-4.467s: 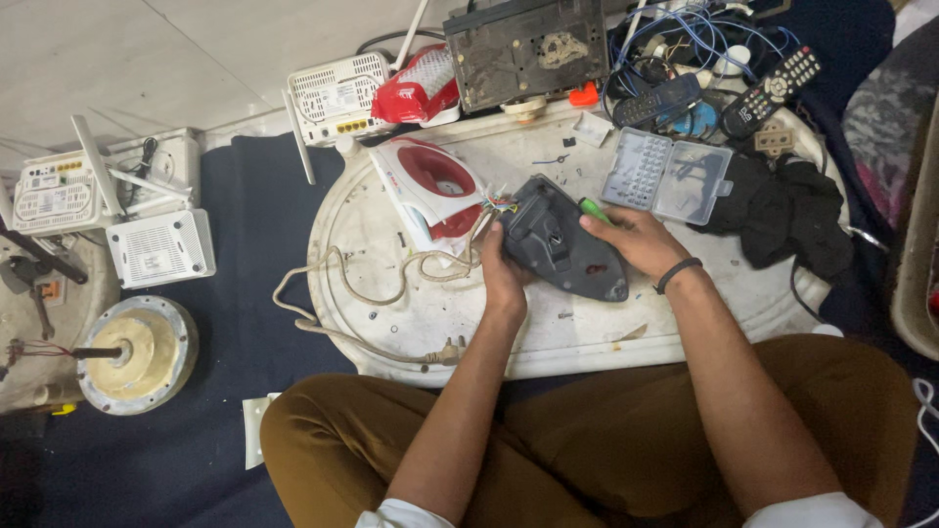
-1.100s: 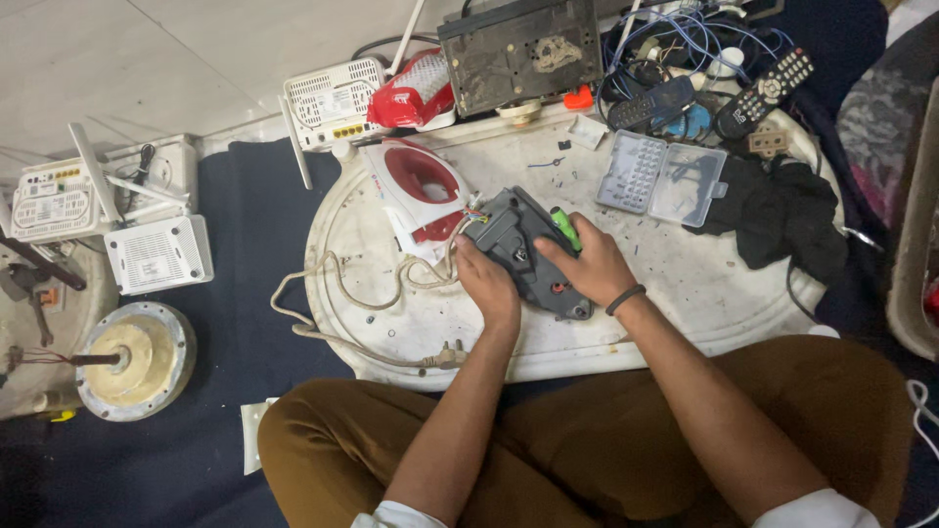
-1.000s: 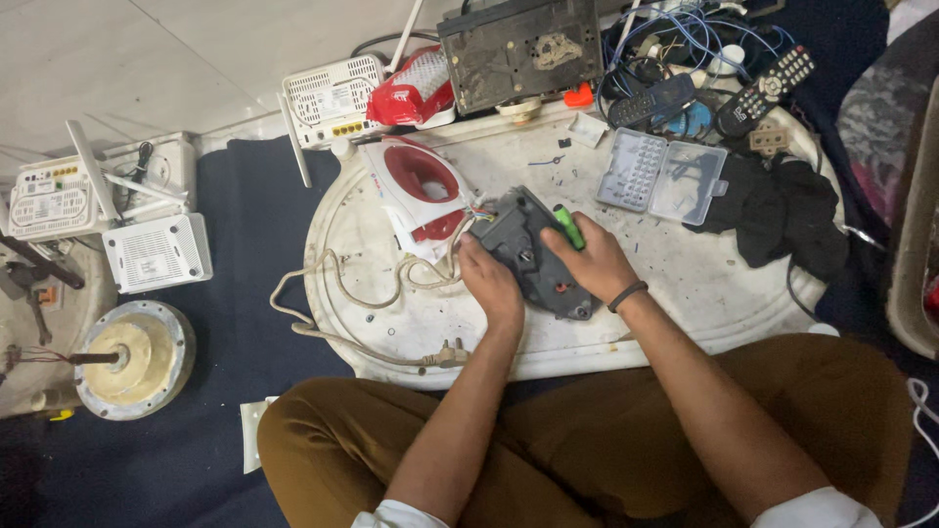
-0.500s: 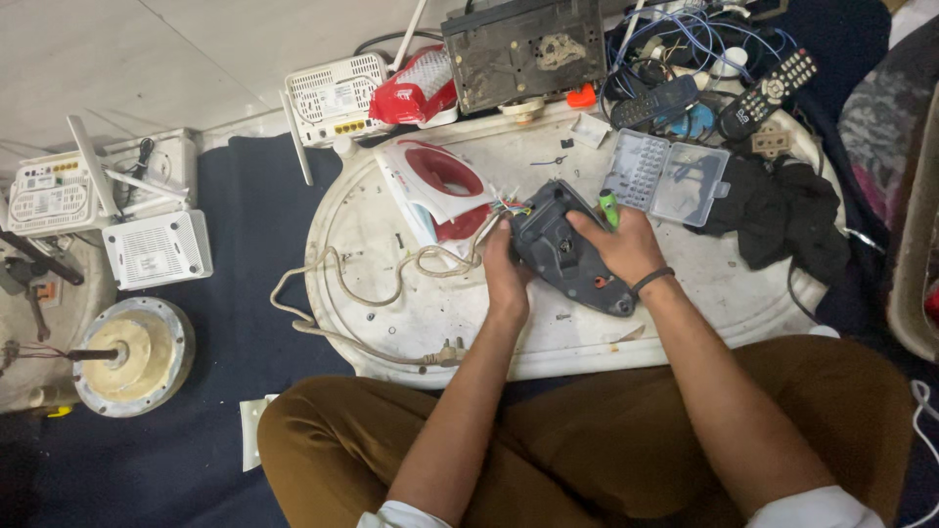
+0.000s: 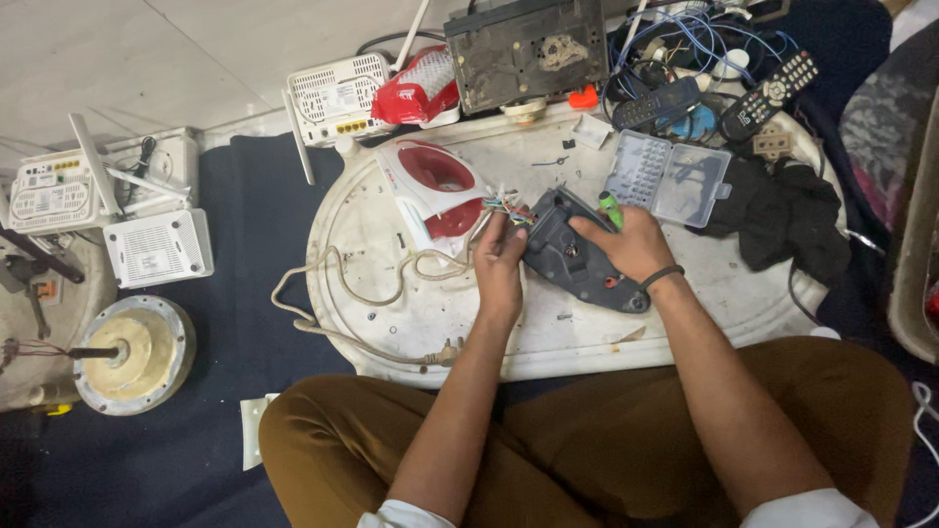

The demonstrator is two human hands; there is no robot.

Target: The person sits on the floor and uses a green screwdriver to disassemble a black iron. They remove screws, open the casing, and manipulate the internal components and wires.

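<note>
Brown trousers (image 5: pixel 548 450) cover the crossed legs of the person, who sits on a dark blue mat (image 5: pixel 245 254) on the floor. Over the knees lies a white oval tray (image 5: pixel 391 323), used as a work surface. On it the left hand (image 5: pixel 499 269) is clenched around the near end of a dark grey iron soleplate housing (image 5: pixel 577 259), close to a bundle of coloured wires (image 5: pixel 504 207). The right hand (image 5: pixel 631 244) lies on top of this housing and grasps a green-handled screwdriver (image 5: pixel 609 207); a black band is on its wrist. Just to the left of the housing stands the red and white iron body (image 5: pixel 435 191), joined to it by the wires. A beige power cord (image 5: pixel 362 284) curls over the left part of the tray. Behind the right hand lies a clear plastic bit case (image 5: pixel 670 178), and a black cloth (image 5: pixel 782 220) is beside it. Farther away are a black device chassis (image 5: pixel 528 49), two remote controls (image 5: pixel 768 93) and white routers (image 5: pixel 337 98).
</note>
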